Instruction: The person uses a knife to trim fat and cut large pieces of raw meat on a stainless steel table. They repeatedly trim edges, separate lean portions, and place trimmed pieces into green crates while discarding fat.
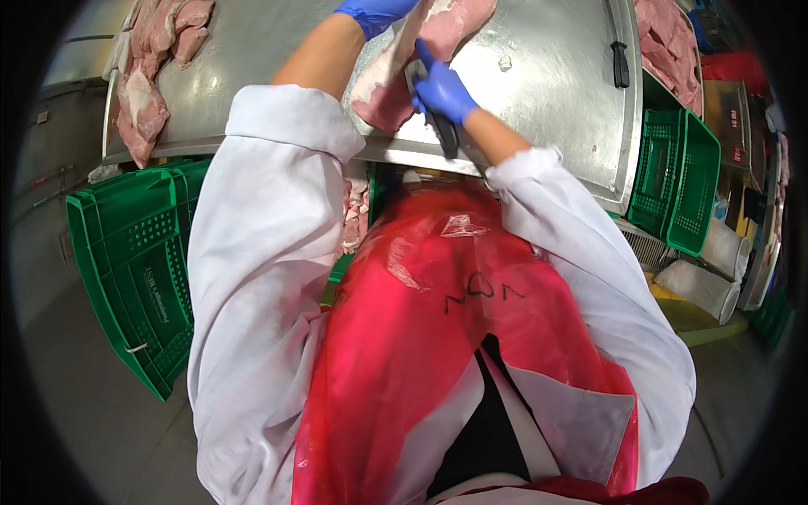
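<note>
Table (551, 109) of smooth metal spreads widest, its surface glossy and smeared, its raised edges bent by the lens. Below it hangs a red apron (438, 278), thin, shiny and creased like plastic film, with dark hand-drawn marks. White sleeves (261, 202) of soft cloth fall in loose folds and end in thick cuffs. At the left a green crate (109, 227) of rigid plastic leans at an angle, its walls pierced with rows of small holes. By the table's right side stand green crates (697, 185), seemingly nested, with similar perforated walls. Beyond them rises a heap of pink meat (669, 50), moist and lumpy; what holds it is hard to make out. On the table's left part lies a row of meat pieces (156, 67), long and ragged, streaked with pale fat. Smaller chunks (355, 206) show below the table, between sleeve and apron. The long piece of meat (454, 29) being worked lies at the table's near middle, rosy and tapering, with a whitish fatty face. The two blue-gloved hands are apart: the right hand (446, 93) is closed round a knife (443, 135) with a black handle, against the meat; the left hand (379, 10), cut off above, is by its far end, grip unclear. Another black-handled knife (620, 66) lies near the right rim, and a tiny pale scrap (505, 63) sits on the metal
</note>
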Demonstrator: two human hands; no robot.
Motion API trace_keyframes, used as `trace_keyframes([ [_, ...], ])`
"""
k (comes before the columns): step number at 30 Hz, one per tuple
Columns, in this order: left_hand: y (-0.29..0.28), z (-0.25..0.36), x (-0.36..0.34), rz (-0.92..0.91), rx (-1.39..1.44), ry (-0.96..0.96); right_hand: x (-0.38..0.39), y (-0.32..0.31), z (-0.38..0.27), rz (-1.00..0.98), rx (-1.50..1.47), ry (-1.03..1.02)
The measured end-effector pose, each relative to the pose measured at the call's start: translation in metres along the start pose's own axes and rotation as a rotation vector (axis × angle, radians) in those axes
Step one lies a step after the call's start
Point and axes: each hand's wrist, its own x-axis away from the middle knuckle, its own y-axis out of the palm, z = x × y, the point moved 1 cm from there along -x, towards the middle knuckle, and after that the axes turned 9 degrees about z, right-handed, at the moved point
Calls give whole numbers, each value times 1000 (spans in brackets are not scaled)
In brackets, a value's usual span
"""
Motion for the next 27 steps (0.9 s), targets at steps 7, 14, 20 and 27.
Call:
trace_keyframes([
  [7, -15, -34, 17, 81, 195, 33, 41, 8, 3, -161, -109, 90],
  [14, -29, -54, 14, 186, 548, 32, 97, 36, 36, -212, -168, -93],
  [20, -43, -15, 37, 172, 521, 53, -3, 55, -2, -21, -145, -206],
  [27, -85, -23, 40, 179, 1104, 31, 77, 58, -14, -286, -142, 25],
])
